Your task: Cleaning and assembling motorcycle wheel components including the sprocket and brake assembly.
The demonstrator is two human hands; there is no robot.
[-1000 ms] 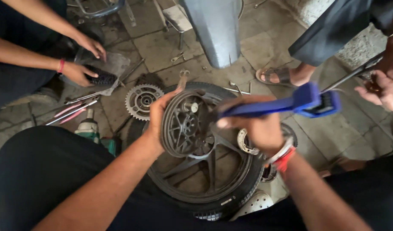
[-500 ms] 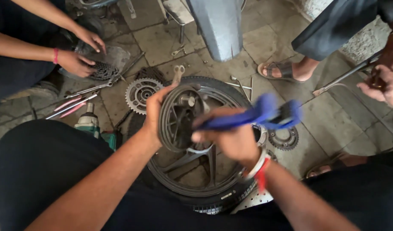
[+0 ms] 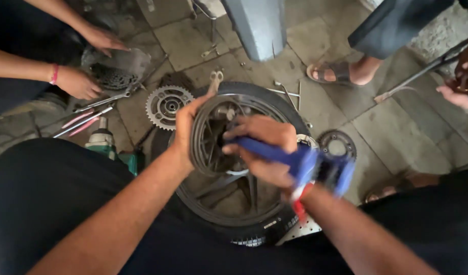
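A person crouched over a black spoked motorcycle wheel with its rubber tyre point(image 3: 254, 231), which lay flat on the tiled stone floor point(image 3: 396, 132) between the knees. The left hand point(image 3: 185, 130) curled closed around the rim of a dark round drum-shaped hub part point(image 3: 208, 147) that stood tilted on the wheel's centre. The right hand point(image 3: 267, 150) was wrapped tight on the handle of a blue metal tool point(image 3: 300, 163), whose blurred head hung over the tyre's right side; its working end lay at the hub, hidden by the fingers.

On the floor just left of the wheel lay a grey toothed steel sprocket point(image 3: 167, 106), and just right of it a smaller dark ring-shaped sprocket point(image 3: 336, 145). Pink-handled pliers point(image 3: 81, 122) lay further left. At the upper left, another person's two hands point(image 3: 89, 61) rested at a grey tray holding a coiled drive chain point(image 3: 114, 71). A sandalled foot point(image 3: 341, 71) stood beyond the wheel, and a third person's hand point(image 3: 460, 84) gripped a long metal rod point(image 3: 419, 71) at the right edge.
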